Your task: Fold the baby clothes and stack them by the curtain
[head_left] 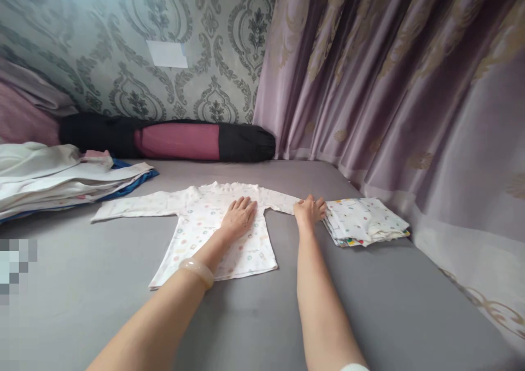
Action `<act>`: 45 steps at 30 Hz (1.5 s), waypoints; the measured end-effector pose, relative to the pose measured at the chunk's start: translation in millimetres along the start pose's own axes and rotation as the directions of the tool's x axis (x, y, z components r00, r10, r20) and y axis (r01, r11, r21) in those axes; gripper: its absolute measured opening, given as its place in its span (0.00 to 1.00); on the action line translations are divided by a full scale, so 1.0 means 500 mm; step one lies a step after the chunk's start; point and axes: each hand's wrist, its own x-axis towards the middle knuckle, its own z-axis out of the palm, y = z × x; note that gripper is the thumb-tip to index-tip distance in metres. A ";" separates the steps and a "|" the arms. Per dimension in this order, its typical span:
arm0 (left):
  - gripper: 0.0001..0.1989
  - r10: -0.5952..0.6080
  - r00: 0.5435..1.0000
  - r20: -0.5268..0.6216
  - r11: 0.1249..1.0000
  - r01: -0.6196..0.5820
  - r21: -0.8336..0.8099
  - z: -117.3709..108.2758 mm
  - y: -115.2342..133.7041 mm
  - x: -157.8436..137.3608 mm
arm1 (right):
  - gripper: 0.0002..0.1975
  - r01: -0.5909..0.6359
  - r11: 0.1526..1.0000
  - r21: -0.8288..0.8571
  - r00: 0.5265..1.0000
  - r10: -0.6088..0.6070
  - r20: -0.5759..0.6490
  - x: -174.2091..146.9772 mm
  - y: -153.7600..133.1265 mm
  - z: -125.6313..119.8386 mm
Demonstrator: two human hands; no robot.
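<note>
A small white long-sleeved shirt [200,234] with a pale coloured print lies spread on the grey bed sheet, its collar toward the wall. My left hand [241,217] rests flat on the chest of the shirt, fingers stretched out. A pale bangle [197,272] circles that wrist. At the end of the right-hand sleeve [281,200], my right hand [310,211] has its fingers curled on the cuff; the cuff itself is mostly hidden. Just beyond those fingers sits a folded stack of white printed clothes [369,221].
Several layers of light clothes [61,177] are heaped at the left, with blue fabric underneath. A long black and dark pink roll [176,140] lies along the patterned wall. Purple curtains [369,76] hang down the right side, beside the bed edge.
</note>
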 end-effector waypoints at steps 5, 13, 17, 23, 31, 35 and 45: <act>0.24 0.002 1.000 -0.007 1.000 -0.002 0.010 0.000 0.001 0.000 | 0.18 0.037 0.996 -0.076 0.998 -0.034 0.046 -0.001 0.006 0.014; 0.24 -0.004 1.000 0.004 1.000 0.004 0.004 -0.005 0.004 -0.002 | 0.18 0.126 0.985 -0.121 0.986 -0.112 0.120 -0.008 0.007 0.021; 0.24 -0.008 1.000 0.013 1.000 0.008 0.012 -0.011 0.008 -0.004 | 0.19 0.058 0.994 -0.096 0.996 -0.051 0.074 -0.005 0.008 0.018; 0.24 0.001 1.000 -0.009 1.000 -0.001 0.005 -0.010 0.008 -0.005 | 0.18 0.074 0.993 -0.094 0.991 -0.062 0.119 -0.002 0.014 0.010; 0.23 0.020 0.999 -0.042 1.000 -0.020 0.001 -0.009 0.006 -0.007 | 0.19 0.030 0.992 -0.127 0.993 -0.015 0.117 0.010 0.018 0.014; 0.22 0.034 0.998 -0.061 0.999 -0.034 0.005 -0.008 0.004 -0.006 | 0.19 -0.017 0.995 -0.103 0.989 0.032 0.147 0.012 0.016 0.012; 0.23 0.025 0.998 -0.049 1.000 -0.026 -0.008 -0.006 0.005 -0.005 | 0.15 0.023 0.989 -0.148 0.999 -0.026 -0.020 0.004 0.017 0.016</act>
